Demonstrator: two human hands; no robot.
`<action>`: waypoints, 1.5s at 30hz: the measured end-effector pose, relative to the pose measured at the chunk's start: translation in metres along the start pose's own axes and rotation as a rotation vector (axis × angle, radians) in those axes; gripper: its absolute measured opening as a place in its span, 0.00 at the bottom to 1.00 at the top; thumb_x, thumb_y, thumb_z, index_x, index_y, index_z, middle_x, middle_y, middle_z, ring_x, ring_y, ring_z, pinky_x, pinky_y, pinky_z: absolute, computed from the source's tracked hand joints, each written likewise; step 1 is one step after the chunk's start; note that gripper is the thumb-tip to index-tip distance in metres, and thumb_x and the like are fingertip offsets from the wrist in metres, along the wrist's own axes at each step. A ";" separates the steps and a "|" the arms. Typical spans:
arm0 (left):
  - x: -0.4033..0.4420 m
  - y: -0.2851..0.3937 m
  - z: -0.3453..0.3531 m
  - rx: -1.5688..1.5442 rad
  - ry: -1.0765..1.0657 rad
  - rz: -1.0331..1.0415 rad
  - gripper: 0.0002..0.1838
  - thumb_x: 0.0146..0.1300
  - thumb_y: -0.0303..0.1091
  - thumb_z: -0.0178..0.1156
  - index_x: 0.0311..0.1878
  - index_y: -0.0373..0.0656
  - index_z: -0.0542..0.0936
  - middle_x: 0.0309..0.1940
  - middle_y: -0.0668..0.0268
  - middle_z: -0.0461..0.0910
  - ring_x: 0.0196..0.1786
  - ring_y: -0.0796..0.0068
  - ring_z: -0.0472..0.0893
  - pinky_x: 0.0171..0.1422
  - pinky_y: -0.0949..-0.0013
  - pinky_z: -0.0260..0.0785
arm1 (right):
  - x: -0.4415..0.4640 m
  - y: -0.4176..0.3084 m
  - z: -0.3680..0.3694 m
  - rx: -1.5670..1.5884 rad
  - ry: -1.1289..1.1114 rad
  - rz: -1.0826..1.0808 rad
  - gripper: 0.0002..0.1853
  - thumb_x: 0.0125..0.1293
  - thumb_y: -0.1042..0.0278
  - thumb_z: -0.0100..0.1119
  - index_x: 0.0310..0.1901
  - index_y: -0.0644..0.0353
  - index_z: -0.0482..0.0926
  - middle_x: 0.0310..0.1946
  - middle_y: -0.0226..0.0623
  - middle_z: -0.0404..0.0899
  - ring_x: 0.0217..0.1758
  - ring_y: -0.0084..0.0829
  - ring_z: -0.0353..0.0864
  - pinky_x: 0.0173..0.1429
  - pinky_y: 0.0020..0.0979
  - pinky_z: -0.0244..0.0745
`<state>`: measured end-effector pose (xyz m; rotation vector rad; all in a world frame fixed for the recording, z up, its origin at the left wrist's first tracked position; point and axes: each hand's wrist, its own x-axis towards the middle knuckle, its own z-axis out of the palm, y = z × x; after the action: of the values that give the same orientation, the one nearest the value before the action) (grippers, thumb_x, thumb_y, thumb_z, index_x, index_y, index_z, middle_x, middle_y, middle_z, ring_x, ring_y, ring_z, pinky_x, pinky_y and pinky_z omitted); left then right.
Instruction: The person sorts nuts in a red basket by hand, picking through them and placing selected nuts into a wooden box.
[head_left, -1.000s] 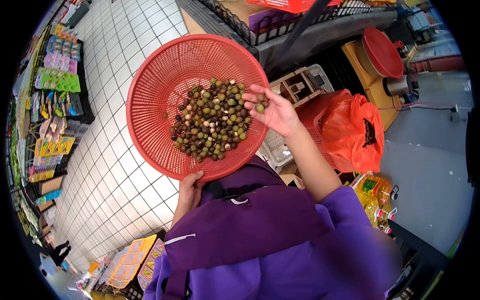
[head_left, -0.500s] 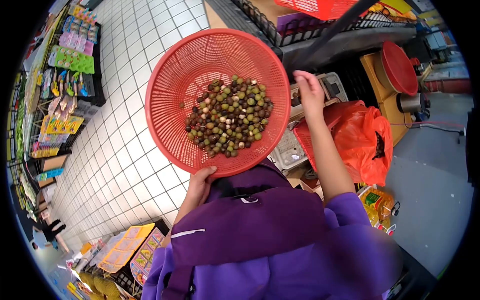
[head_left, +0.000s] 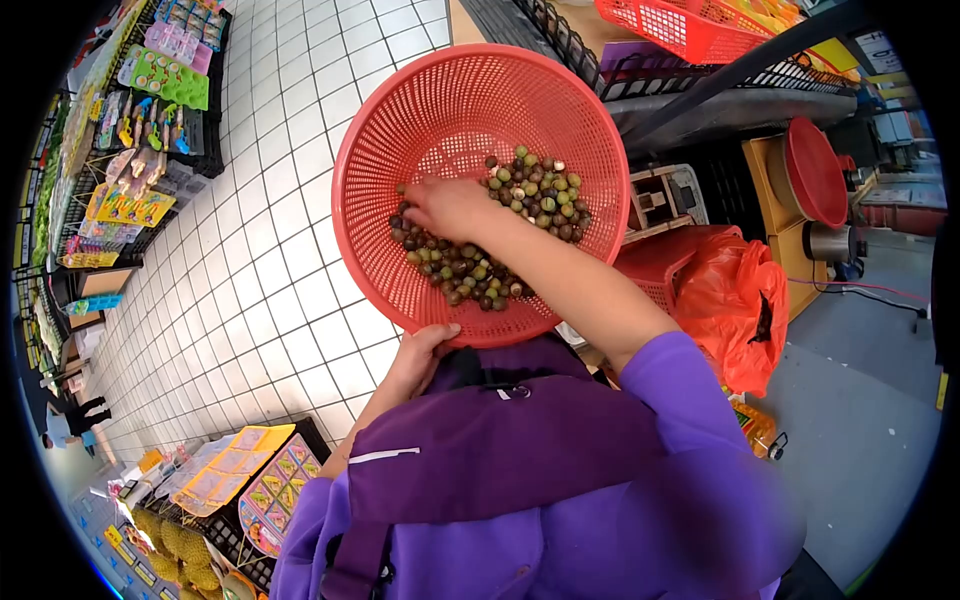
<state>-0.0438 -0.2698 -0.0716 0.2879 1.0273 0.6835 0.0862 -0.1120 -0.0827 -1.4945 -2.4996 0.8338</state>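
Observation:
A round red mesh basket is held up in front of my body, with green and brown round nuts or fruits heaped in it. At its near rim my left hand is closed, thumb over the edge. My right hand reaches inside, at the left side of the heap, with its fingers bent down among the pieces. The fingertips are partly hidden, and whether they hold anything cannot be made out.
A red plastic bag sits at the right, beside a red basin and an oil bottle. Shelves of packaged goods line the left. A person stands far off at the lower left.
My right hand has moved left from outside the basket's right rim into the basket. Earlier it held a few pieces. My left hand stays on the rim; the basket appears further right in view.

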 end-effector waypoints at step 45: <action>0.016 -0.004 -0.014 -0.057 -0.002 0.059 0.25 0.54 0.22 0.50 0.57 0.31 0.61 0.49 0.55 0.72 0.49 0.65 0.76 0.53 0.62 0.70 | -0.172 0.130 -0.030 2.458 0.418 -0.103 0.29 0.50 0.82 0.38 0.59 0.68 0.61 0.63 0.53 0.54 0.65 0.52 0.55 0.66 0.44 0.58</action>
<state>-0.0488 -0.2638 -0.0912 0.2703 0.9994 0.7641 0.2858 -0.1980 -0.0930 -0.2652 -0.0353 1.7857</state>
